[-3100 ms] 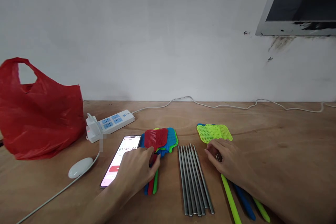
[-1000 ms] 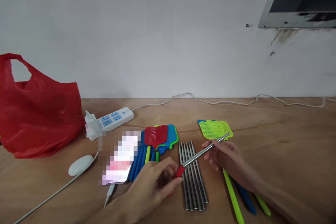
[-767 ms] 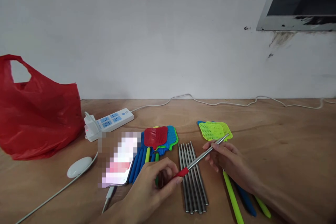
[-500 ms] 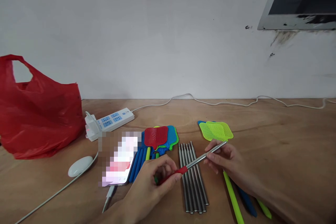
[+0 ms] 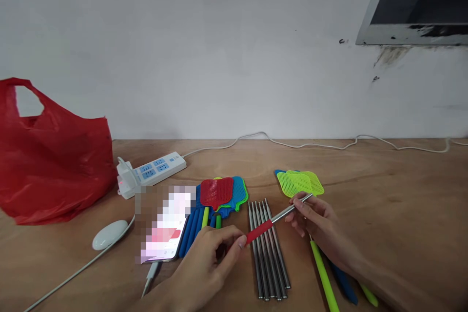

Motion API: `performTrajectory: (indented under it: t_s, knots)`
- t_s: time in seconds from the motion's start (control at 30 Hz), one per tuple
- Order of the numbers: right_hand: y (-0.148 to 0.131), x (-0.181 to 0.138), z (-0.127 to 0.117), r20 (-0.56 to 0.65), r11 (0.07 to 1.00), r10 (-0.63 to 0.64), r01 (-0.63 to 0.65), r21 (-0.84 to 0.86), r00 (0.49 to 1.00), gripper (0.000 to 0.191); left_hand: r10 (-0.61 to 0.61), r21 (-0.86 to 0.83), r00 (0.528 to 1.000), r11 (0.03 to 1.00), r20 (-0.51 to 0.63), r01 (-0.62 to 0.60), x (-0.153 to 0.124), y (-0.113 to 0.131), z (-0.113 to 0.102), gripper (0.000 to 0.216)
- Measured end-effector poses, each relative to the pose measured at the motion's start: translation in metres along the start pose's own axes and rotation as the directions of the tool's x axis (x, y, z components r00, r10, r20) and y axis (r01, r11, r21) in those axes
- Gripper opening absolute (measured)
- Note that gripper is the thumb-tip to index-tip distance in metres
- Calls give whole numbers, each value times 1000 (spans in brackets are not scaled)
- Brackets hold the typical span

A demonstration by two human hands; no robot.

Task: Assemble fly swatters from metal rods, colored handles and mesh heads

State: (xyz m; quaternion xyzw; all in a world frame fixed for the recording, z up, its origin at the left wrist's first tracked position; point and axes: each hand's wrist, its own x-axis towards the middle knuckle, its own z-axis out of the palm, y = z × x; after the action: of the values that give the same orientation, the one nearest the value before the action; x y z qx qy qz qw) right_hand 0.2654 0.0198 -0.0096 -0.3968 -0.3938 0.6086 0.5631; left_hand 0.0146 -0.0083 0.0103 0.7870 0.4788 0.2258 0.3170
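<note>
My left hand (image 5: 210, 263) pinches the lower end of a red handle sleeve (image 5: 259, 232). The sleeve sits around one end of a shiny metal rod (image 5: 283, 213), whose upper part my right hand (image 5: 316, 217) grips between thumb and fingers. Below, on the table, several loose metal rods (image 5: 268, 258) lie side by side. Blue handle sleeves (image 5: 190, 229), along with yellow-green and green ones, lie beside my left hand. Behind them is a pile of mesh fly swatter heads, a red head (image 5: 217, 192) on top. Under my right wrist are fly swatters with a yellow-green handle (image 5: 324, 275) and a blue one.
A lit phone (image 5: 166, 231) rests left of the sleeves, a cable plugged into it. Farther back stand a white power strip (image 5: 161, 170) and a red plastic bag (image 5: 58, 156). A white oval device (image 5: 109, 235) lies at left. Yellow-green swatter heads (image 5: 300, 183) lie at right.
More of the red sleeve now shows beyond my left fingers, and it covers more of the rod. Less bare metal shows between my hands.
</note>
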Motion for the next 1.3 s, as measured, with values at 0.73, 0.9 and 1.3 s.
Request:
performTrajectory:
  t_s: [0.73, 0.9, 1.3]
  knots:
    - [-4, 7, -5, -52, 1000, 22, -21, 15, 998, 37, 126, 323, 991, 941, -46, -105, 2, -9, -3, 32]
    - [-5, 8, -7, -108, 999, 27, -29, -16, 994, 39, 38, 510, 994, 860, -100, 18, 8, -16, -3, 28]
    - [-8, 2, -1, -139, 994, 90, -98, -51, 986, 43, 282, 630, 913, 776, -295, -36, 15, -30, -8, 31]
